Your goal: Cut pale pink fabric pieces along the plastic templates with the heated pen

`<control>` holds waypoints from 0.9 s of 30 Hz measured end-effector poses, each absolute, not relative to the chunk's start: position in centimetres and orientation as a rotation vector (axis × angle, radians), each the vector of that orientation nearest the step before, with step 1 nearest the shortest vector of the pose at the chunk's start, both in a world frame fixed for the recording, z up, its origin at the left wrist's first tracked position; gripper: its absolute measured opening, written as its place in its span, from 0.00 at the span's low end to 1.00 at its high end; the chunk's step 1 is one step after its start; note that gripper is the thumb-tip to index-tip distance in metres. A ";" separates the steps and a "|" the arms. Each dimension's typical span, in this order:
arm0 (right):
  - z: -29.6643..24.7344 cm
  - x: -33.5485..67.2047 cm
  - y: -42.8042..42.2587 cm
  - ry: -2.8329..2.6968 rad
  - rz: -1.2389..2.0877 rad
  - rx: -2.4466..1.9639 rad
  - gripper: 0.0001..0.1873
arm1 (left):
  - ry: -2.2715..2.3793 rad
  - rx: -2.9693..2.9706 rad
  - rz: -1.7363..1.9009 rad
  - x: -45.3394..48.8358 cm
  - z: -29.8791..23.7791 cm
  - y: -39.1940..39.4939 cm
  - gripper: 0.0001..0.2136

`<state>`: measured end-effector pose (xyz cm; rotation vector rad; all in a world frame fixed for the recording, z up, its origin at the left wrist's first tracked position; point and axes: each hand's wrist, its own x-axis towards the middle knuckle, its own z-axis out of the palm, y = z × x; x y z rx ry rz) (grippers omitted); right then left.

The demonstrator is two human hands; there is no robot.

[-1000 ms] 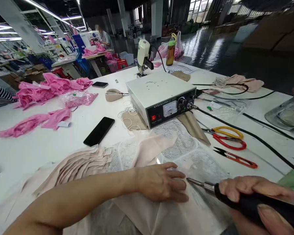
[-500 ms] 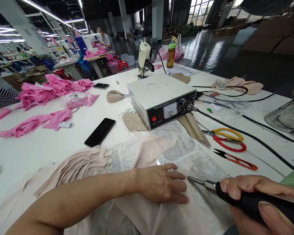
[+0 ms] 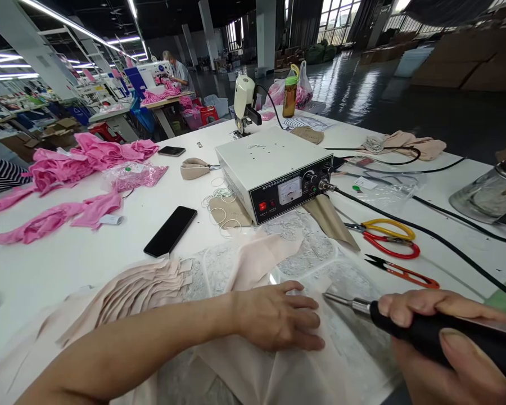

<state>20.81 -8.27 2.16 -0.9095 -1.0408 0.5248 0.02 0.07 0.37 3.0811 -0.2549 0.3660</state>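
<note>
My left hand (image 3: 280, 318) lies flat, fingers spread, on a thin pale pink fabric piece (image 3: 253, 365) over a clear, mottled sheet (image 3: 354, 332). In my right hand (image 3: 451, 332) is a handheld ultrasonic welder (image 3: 421, 334) with a black grip and a slim metal tip. That tip points left, just beyond my left fingertips at the fabric's right edge; whether it touches the cloth I cannot tell. Left of my hand lies a fanned stack of pale pink pieces (image 3: 139, 287). A white control box (image 3: 274, 163) with a dial and a lit red switch stands ahead.
Orange thread snips (image 3: 402, 273) and red-and-yellow-handled scissors (image 3: 390, 239) lie at the right, near a black cable (image 3: 438, 239). A black phone (image 3: 171, 230) and pink garments (image 3: 67, 169) are on the left. A glass jar (image 3: 489, 194) stands far right.
The welder's tip has shifted slightly away from me along the fabric's edge. My left hand stays in place. The view has turned a little, and another person's hand at far left has gone out of sight.
</note>
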 end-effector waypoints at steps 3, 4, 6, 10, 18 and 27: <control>2.2 20.5 -7.6 -0.991 0.495 -0.901 0.06 | -0.261 3.081 0.348 0.0 0.5 0.2 0.15; 2.2 20.4 -7.5 -0.972 0.484 -0.903 0.06 | -0.264 3.081 0.328 0.0 0.5 0.2 0.15; 2.2 20.2 -7.2 -0.953 0.476 -0.917 0.07 | -0.262 3.077 0.285 0.0 0.5 0.4 0.16; 2.1 20.4 -7.0 -0.933 0.485 -0.908 0.07 | -0.231 3.071 0.242 0.0 0.5 0.5 0.17; 2.2 21.1 -7.9 -0.930 0.517 -0.851 0.05 | -0.251 3.057 0.293 0.0 0.4 0.5 0.16; 3.1 20.3 -8.4 -0.999 0.536 -0.932 0.09 | -0.253 3.048 0.295 0.1 0.3 0.5 0.17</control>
